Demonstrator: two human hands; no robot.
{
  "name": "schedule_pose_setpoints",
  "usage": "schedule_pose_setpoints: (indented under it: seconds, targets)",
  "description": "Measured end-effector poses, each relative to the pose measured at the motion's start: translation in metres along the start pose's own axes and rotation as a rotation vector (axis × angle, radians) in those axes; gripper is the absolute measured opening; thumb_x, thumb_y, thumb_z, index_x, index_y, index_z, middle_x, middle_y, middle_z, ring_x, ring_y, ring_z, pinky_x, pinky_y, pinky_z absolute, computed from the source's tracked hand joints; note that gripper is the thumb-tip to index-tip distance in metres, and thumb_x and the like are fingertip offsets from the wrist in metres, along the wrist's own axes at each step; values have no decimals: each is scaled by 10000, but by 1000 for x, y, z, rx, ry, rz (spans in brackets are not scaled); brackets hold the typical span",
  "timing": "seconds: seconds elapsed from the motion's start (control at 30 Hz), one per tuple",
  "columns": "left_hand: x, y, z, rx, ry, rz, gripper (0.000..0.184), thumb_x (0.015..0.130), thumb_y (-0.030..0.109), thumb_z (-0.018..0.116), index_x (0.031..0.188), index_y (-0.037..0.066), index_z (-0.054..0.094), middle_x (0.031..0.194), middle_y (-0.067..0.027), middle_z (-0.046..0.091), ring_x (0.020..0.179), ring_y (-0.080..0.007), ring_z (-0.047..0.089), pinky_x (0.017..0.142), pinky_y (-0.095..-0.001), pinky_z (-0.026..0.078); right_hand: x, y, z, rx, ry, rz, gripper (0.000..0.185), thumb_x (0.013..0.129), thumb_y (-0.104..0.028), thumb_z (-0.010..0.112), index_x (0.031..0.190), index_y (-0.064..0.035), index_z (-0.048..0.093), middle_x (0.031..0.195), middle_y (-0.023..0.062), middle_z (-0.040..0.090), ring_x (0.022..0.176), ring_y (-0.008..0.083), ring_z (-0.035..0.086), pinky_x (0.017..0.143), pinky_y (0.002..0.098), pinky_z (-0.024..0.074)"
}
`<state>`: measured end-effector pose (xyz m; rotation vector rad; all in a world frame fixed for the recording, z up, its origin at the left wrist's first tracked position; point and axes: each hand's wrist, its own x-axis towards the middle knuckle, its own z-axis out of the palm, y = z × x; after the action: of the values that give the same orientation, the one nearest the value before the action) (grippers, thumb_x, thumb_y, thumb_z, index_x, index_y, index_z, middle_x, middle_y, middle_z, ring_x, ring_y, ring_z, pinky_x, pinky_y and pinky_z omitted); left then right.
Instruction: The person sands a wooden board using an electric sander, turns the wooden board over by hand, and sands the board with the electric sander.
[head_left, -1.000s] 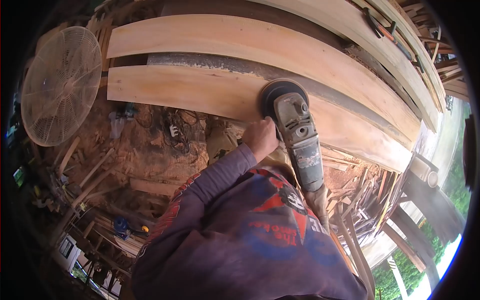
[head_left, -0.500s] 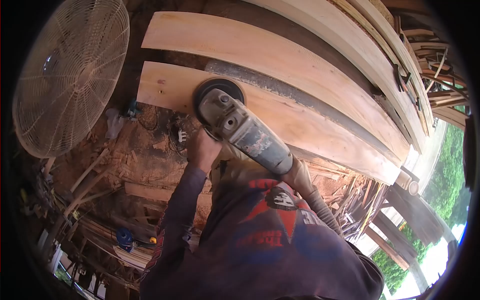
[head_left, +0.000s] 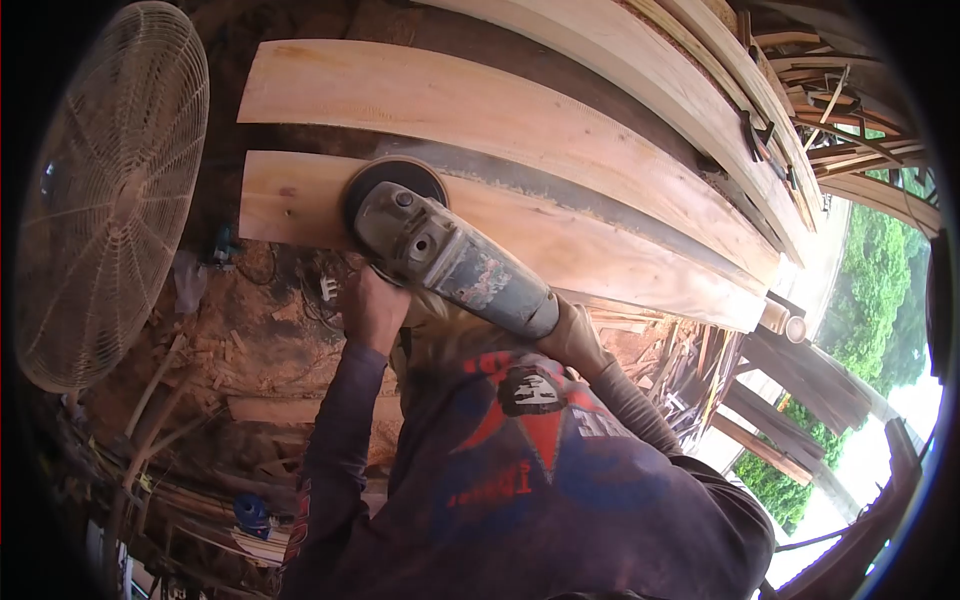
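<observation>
A worn grey angle grinder [head_left: 470, 270] with a round dark disc [head_left: 352, 205] lies across the near wooden board [head_left: 610, 250], its disc over the board close to the left end. My left hand [head_left: 375, 308] is closed at the front side of the grinder, beside its head; the handle inside the fist is mostly hidden. Around the back end of the grinder's body my right hand [head_left: 578, 340] is wrapped, its fingers partly hidden under the tool. A second pale board [head_left: 480, 100] lies parallel beyond the near one, with a dark dusty gap between them.
A large round wire-guarded fan [head_left: 120, 195] stands at the left. Long planks [head_left: 640, 90] lie at the far side. Wood scraps and sawdust [head_left: 270, 350] cover the ground on the near left, with a white plug [head_left: 329, 289] and cord there. A blue object [head_left: 252, 515] sits lower left.
The whole view has shifted, so the boards, fan and grinder appear farther left. Both hands keep their hold, and the disc stays at nearly the same spot on the board.
</observation>
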<state>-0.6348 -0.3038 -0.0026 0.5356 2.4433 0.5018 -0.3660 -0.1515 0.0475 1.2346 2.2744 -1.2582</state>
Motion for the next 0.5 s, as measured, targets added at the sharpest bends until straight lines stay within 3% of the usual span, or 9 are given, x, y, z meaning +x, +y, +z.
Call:
schedule_pose_setpoints:
  seconds: [0.07, 0.17, 0.33, 0.4, 0.5]
  targets:
    - [-9, 17, 9, -26, -195, 23, 364, 780, 270, 796, 1031, 26, 699, 982, -253, 722, 967, -450, 685, 819, -514, 551, -14, 18, -9, 11, -17, 99, 646, 741, -334, 833, 1268, -11, 642, 1015, 258, 735, 1010, 433, 706, 863, 487, 570]
    - [-23, 33, 32, 31, -242, 53, 384, 784, 242, 778, 1065, 6, 666, 992, -260, 720, 968, -444, 692, 826, -505, 556, -37, 31, -24, -27, -36, 249, 660, 745, -360, 846, 1273, -19, 644, 1047, 263, 733, 1042, 425, 703, 875, 472, 569]
    - [-43, 65, 53, -67, -261, 117, 475, 741, 210, 808, 1129, 14, 617, 1038, -259, 684, 961, -458, 678, 820, -528, 548, -70, 68, -35, 8, 5, 293, 610, 752, -301, 826, 1260, -12, 653, 1063, 272, 728, 1043, 415, 711, 873, 453, 572]
    - [-50, 71, 67, 19, -253, 234, 402, 741, 163, 782, 1073, 2, 623, 954, -255, 712, 907, -443, 694, 807, -520, 554, -81, 87, -34, 46, 44, 310, 552, 758, -266, 811, 1224, -6, 668, 1046, 274, 729, 1037, 413, 713, 863, 450, 576]
    - [-60, 75, 93, -50, -317, 214, 412, 742, 172, 779, 1068, -10, 603, 924, -249, 711, 894, -431, 700, 798, -513, 556, -99, 105, -37, 80, 86, 338, 470, 765, -227, 790, 1163, 2, 691, 1004, 277, 728, 1019, 409, 717, 839, 444, 582]
